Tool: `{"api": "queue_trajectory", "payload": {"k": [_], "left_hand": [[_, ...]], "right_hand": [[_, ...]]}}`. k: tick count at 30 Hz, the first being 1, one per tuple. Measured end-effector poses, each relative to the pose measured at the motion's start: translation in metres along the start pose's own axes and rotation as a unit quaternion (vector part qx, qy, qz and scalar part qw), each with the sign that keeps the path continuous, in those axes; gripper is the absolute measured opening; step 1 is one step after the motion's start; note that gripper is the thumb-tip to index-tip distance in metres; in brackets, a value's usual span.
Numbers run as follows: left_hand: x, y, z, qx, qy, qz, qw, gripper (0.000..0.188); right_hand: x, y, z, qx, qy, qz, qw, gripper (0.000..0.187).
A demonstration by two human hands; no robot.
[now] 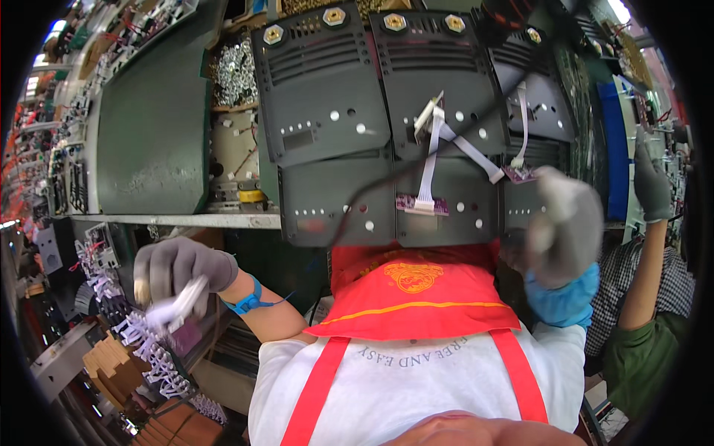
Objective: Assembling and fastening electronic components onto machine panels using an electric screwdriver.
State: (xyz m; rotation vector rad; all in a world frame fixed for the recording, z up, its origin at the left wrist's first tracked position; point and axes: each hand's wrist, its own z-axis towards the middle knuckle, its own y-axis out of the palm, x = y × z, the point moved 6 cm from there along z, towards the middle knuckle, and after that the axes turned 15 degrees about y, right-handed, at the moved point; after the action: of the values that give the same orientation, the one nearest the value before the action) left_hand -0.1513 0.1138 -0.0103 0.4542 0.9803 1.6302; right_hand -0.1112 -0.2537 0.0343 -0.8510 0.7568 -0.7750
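Observation:
My left hand [186, 271], in a grey glove, is off the table's left front with its fingers closed on a white ribbon cable [175, 311], smeared by motion. A purple patch near the cable's lower end may be a circuit board. My right hand [565, 227], also gloved, is blurred beside the right-hand panels, and its fingers cannot be made out. Close to it lies a small purple circuit board [519, 174] with a white cable [523, 123]. Another purple board [422, 204] with a ribbon cable [429, 167] rests on the middle black metal panels [439, 67].
More black panels [320, 89] lie in rows, some with brass-coloured hexagonal fittings [335, 16]. Behind them sits a box of small metal parts [236, 70]. A dark cable [446, 137] hangs across the view. Cables bunch [152, 349] at lower left. A co-worker's gloved hand [652, 182] is at right.

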Motion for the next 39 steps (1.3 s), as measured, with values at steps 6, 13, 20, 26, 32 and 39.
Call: {"api": "queue_trajectory", "payload": {"k": [6,13,20,26,32,39], "left_hand": [[-0.012,-0.081,0.021,0.013,-0.128,0.703,0.699,0.021],[-0.058,-0.093,0.034,-0.258,-0.205,0.849,0.413,0.017],[-0.051,-0.084,0.028,-0.195,-0.165,0.883,0.393,0.020],[-0.058,-0.015,0.015,-0.054,0.081,0.921,0.378,0.015],[-0.156,0.031,-0.035,-0.262,-0.062,0.629,0.730,0.027],[-0.231,0.010,-0.081,-0.347,-0.035,0.644,0.681,0.072]], "right_hand": [[0.164,0.020,0.164,-0.017,0.155,-0.050,0.986,0.026],[0.191,0.224,0.316,-0.082,0.139,0.094,0.982,0.039],[0.225,0.237,0.332,-0.095,0.341,0.279,0.893,0.030],[0.191,0.044,0.231,0.060,0.263,0.461,0.845,0.027],[0.108,-0.054,0.071,0.100,0.229,0.556,0.793,0.026],[0.025,-0.001,-0.029,-0.215,0.296,0.828,0.425,0.038]]}}
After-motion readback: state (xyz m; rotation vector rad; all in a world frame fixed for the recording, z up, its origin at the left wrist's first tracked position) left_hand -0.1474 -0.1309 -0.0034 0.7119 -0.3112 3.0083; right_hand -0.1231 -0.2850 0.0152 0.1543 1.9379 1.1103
